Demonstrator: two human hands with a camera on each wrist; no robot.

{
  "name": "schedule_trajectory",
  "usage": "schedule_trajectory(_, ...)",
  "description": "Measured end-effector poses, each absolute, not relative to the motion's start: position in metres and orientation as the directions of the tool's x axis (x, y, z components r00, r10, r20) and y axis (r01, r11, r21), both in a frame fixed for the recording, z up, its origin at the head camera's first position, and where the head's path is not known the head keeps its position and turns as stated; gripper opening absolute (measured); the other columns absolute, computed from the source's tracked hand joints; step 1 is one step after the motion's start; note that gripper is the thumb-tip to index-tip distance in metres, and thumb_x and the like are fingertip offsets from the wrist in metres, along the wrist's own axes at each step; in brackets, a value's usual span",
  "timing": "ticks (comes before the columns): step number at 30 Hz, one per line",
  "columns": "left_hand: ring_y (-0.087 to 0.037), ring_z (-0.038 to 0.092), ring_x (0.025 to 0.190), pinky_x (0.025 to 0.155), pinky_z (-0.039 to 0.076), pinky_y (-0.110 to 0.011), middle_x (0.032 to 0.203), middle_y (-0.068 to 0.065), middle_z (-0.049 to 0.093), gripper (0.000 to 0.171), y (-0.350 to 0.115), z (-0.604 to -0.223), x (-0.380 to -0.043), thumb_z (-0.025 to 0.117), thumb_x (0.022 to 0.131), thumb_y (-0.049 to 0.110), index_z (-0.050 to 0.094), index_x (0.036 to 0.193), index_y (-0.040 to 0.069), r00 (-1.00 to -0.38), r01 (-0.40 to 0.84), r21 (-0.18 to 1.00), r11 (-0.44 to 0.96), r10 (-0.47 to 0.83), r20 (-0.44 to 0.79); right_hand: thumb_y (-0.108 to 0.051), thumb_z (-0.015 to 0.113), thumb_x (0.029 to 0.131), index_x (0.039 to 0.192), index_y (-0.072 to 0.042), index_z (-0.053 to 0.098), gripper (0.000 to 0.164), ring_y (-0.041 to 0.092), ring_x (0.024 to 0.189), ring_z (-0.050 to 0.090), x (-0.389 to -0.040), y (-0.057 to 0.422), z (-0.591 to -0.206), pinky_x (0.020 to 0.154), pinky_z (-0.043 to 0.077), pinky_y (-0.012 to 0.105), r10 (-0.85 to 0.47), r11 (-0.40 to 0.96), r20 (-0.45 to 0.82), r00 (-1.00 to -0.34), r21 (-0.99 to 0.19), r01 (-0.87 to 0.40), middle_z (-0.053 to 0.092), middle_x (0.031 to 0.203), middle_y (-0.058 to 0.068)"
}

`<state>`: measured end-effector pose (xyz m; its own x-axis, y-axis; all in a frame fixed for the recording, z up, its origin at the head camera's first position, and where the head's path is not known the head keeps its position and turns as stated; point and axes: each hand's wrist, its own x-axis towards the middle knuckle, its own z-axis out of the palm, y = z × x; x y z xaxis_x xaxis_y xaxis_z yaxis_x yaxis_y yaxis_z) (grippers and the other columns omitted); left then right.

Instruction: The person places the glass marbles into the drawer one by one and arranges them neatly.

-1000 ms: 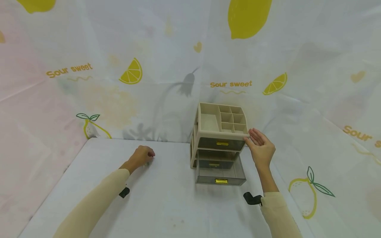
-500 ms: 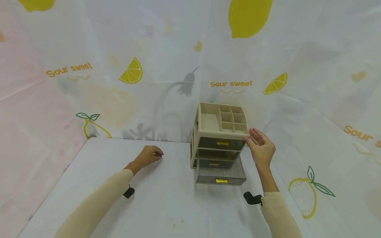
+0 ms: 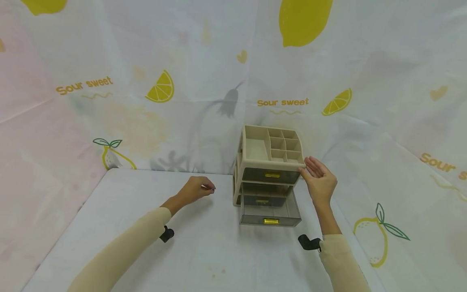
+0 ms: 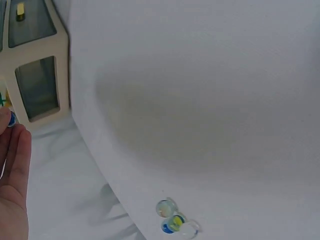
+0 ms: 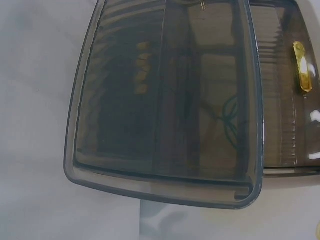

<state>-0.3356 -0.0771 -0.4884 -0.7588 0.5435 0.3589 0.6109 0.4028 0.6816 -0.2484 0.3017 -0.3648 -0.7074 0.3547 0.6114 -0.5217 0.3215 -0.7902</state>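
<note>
My left hand (image 3: 195, 189) is above the table, left of a beige desktop drawer organizer (image 3: 275, 165). Thumb and fingertips pinch a small glass marble (image 4: 12, 119) with blue in it, seen at the edge of the left wrist view. My right hand (image 3: 322, 183) rests at the organizer's right front corner, thumb at the front edge and fingers extended along the side. The lower smoky see-through drawer (image 3: 251, 221) with a gold handle is pulled out; the upper drawer (image 3: 251, 175) is closed. In the right wrist view, the pulled-out drawer fills the middle and the right hand is hidden.
Several glass marbles (image 4: 175, 222) lie clustered on the white table (image 4: 225, 190) in the left wrist view. The organizer's top tray has several compartments. Behind stands a lemon-print cloth backdrop (image 3: 204, 134), close to the organizer's back.
My left hand has moved right across the table toward the organizer, fingertips pinched. The right hand, organizer and pulled-out drawer have stayed in place.
</note>
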Motion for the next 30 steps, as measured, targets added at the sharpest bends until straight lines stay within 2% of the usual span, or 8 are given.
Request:
schedule_trajectory(10, -0.013, 0.067, 0.085, 0.077, 0.055, -0.022, 0.091, 0.001, 0.071, 0.009, -0.046, -0.466, -0.327, 0.076, 0.084, 0.004, 0.075, 0.092, 0.008, -0.663, 0.707, 0.637, 0.308, 0.603, 0.444, 0.012, 0.078, 0.074, 0.117, 0.016, 0.062, 0.046, 0.034, 0.102, 0.066, -0.247, 0.301, -0.363, 0.086, 0.052, 0.032, 0.357, 0.323, 0.612, -0.706, -0.790, -0.521, 0.064, 0.111, 0.030)
schedule_trajectory(17, -0.014, 0.067, 0.087, 0.076, 0.055, -0.021, 0.092, -0.001, 0.071, 0.009, -0.027, -0.453, -0.320, 0.075, 0.084, 0.003, 0.075, 0.093, 0.004, -0.602, 0.744, 0.639, 0.196, 0.613, 0.513, 0.012, 0.078, 0.074, 0.117, 0.016, 0.061, 0.046, 0.034, 0.102, 0.066, -0.247, 0.300, -0.364, 0.086, 0.052, 0.031, 0.356, 0.308, 0.602, -0.715, -0.798, -0.518, 0.064, 0.112, 0.031)
schedule_trajectory(25, -0.012, 0.066, 0.089, 0.079, 0.055, -0.022, 0.095, 0.001, 0.070, 0.011, -0.015, -0.441, -0.310, 0.075, 0.085, 0.004, 0.075, 0.095, 0.005, -0.563, 0.747, 0.655, 0.113, 0.631, 0.533, 0.012, 0.078, 0.074, 0.116, 0.016, 0.062, 0.046, 0.029, 0.101, 0.068, -0.248, 0.302, -0.365, 0.086, 0.053, 0.030, 0.356, 0.316, 0.614, -0.704, -0.789, -0.528, 0.064, 0.112, 0.030)
schedule_trajectory(30, -0.014, 0.066, 0.095, 0.079, 0.055, -0.022, 0.099, -0.001, 0.071, 0.011, -0.007, -0.437, -0.306, 0.074, 0.085, 0.004, 0.075, 0.096, 0.002, -0.514, 0.759, 0.649, 0.055, 0.663, 0.544, 0.012, 0.079, 0.073, 0.116, 0.017, 0.062, 0.046, 0.028, 0.100, 0.068, -0.248, 0.302, -0.365, 0.085, 0.053, 0.030, 0.365, 0.311, 0.610, -0.703, -0.792, -0.525, 0.064, 0.111, 0.032)
